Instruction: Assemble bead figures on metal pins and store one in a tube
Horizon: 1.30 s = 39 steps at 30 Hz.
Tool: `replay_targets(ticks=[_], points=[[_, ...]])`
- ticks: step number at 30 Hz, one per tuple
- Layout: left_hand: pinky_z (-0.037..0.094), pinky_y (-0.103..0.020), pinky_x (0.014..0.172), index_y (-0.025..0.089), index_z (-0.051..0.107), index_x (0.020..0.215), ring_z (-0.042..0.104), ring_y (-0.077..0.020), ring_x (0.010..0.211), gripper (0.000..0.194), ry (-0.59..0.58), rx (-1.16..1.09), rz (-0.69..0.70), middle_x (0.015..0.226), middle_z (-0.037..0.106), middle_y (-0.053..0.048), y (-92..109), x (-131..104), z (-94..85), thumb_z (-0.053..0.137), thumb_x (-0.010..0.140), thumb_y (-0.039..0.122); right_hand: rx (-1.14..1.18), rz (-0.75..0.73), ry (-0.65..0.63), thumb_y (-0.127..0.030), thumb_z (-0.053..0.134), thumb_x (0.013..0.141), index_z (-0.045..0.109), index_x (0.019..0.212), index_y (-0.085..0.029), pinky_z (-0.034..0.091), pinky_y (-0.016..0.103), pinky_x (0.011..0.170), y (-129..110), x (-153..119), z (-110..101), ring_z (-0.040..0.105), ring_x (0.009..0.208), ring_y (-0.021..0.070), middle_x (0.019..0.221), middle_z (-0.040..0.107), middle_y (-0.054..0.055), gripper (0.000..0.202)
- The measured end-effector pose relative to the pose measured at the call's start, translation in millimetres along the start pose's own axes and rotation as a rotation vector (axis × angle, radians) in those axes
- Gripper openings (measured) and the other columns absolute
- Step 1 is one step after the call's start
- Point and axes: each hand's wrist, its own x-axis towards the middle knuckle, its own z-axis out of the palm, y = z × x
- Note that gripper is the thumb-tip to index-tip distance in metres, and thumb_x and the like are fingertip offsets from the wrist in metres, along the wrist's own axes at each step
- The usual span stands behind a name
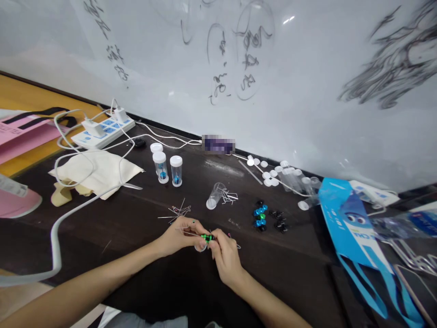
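Observation:
My left hand (182, 236) pinches a thin metal wire (190, 234) that points toward a small green-and-black bead-like piece (206, 238). My right hand (226, 256) grips that piece by its right side, so the fingertips of both hands nearly meet around it. Below the fingers a clear round rim (200, 247) shows in part; what it belongs to is hidden. A loose pile of thin wire pins (177, 212) lies just beyond my left hand. Blue, green and black pieces (261, 216) are grouped to the right, beside several small black parts (280, 220).
White-capped clear tubes (176, 171) with blue pieces inside stand at the back left. A clear tube (215, 196) lies beside metal pins (229, 196). White caps (269, 177), a blue bag (351, 223), a power strip (104, 132), a cable (56, 241) and a cloth (99, 171) surround the workspace.

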Motion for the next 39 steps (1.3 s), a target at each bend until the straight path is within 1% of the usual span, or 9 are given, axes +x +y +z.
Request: replay_targets(ticks=[9,18,21,26,29,31,32,35,39], points=[[0.054,-0.027,0.059,0.013,0.077,0.092,0.065,-0.0156,0.063,0.021,-0.043,0.134,0.193,0.080,0.070,-0.007,-2.9,-10.4,1.9,0.079,0.073,0.018,0.069,-0.063,-0.054,-0.035,0.028,0.102,0.047,0.079,-0.021,0.038,0.026,0.056,-2.3,-1.9,-0.4,0.050,0.057,0.0143,0.063,0.048,-0.002,0.033],[0.045,-0.026,0.069,0.017,0.077,0.084,0.056,-0.0148,0.073,0.028,-0.053,0.064,0.284,0.081,0.060,-0.004,-1.8,-8.9,8.1,0.087,0.063,0.031,0.054,-0.138,0.008,-0.035,0.048,0.095,0.050,0.080,-0.021,0.034,0.026,0.054,-15.0,-1.2,-1.7,0.046,0.052,0.0125,0.065,0.048,-0.003,0.020],[0.044,-0.027,0.071,0.017,0.076,0.085,0.054,-0.0155,0.075,0.025,-0.045,0.034,0.301,0.083,0.058,-0.004,-3.1,-11.1,13.1,0.084,0.067,0.034,0.065,-0.158,0.026,-0.036,0.052,0.094,0.052,0.077,-0.021,0.033,0.026,0.053,-20.2,0.2,-7.0,0.045,0.051,0.0122,0.063,0.049,-0.003,0.023],[0.044,-0.030,0.075,0.014,0.072,0.087,0.058,-0.0194,0.079,0.026,-0.078,-0.078,0.263,0.084,0.063,-0.008,12.5,-11.4,19.7,0.068,0.084,0.039,0.141,-0.162,0.099,-0.039,0.039,0.099,0.055,0.070,-0.020,0.041,0.028,0.059,-28.4,17.9,-31.7,0.052,0.057,0.0146,0.064,0.054,0.000,0.038],[0.042,-0.027,0.060,0.013,0.069,0.100,0.055,-0.0148,0.063,0.029,-0.159,-0.129,0.125,0.077,0.060,-0.007,28.8,-6.7,20.3,0.063,0.088,0.038,0.190,-0.072,0.213,-0.028,0.033,0.103,0.057,0.101,-0.020,0.044,0.027,0.058,-37.2,43.4,-54.7,0.052,0.055,0.0131,0.071,0.056,0.000,0.025],[0.036,-0.024,0.053,0.012,0.069,0.106,0.048,-0.0103,0.054,0.033,-0.197,-0.155,0.088,0.074,0.056,-0.005,39.7,-0.3,19.8,0.060,0.089,0.039,0.218,-0.058,0.192,-0.028,0.041,0.101,0.053,0.121,-0.022,0.049,0.026,0.061,-45.6,63.2,-70.4,0.058,0.066,0.0130,0.096,0.062,0.005,0.025],[0.033,-0.024,0.051,0.011,0.069,0.108,0.044,-0.0092,0.052,0.035,-0.211,-0.156,0.084,0.073,0.054,-0.004,45.1,3.7,19.4,0.060,0.089,0.039,0.228,-0.064,0.148,-0.028,0.045,0.099,0.056,0.121,-0.023,0.051,0.026,0.064,-50.4,72.4,-77.5,0.060,0.069,0.0130,0.102,0.063,0.006,0.025],[0.026,-0.023,0.048,0.009,0.071,0.104,0.030,-0.0083,0.050,0.037,-0.234,-0.155,0.107,0.061,0.041,0.001,60.5,17.2,18.1,0.062,0.086,0.040,0.234,-0.098,0.029,-0.026,0.054,0.095,0.069,0.105,-0.024,0.055,0.027,0.067,-64.0,92.8,-92.5,0.064,0.070,0.0134,0.093,0.068,0.003,0.019],[0.026,-0.023,0.045,0.009,0.071,0.097,0.030,-0.0089,0.047,0.043,-0.076,0.061,0.227,0.055,0.037,0.003,72.7,31.1,14.6,0.057,0.086,0.047,0.213,-0.147,0.092,-0.019,0.055,0.093,0.073,0.087,-0.021,0.053,0.026,0.061,-73.7,99.9,-97.4,0.062,0.062,0.0119,0.081,0.068,0.001,0.019]])
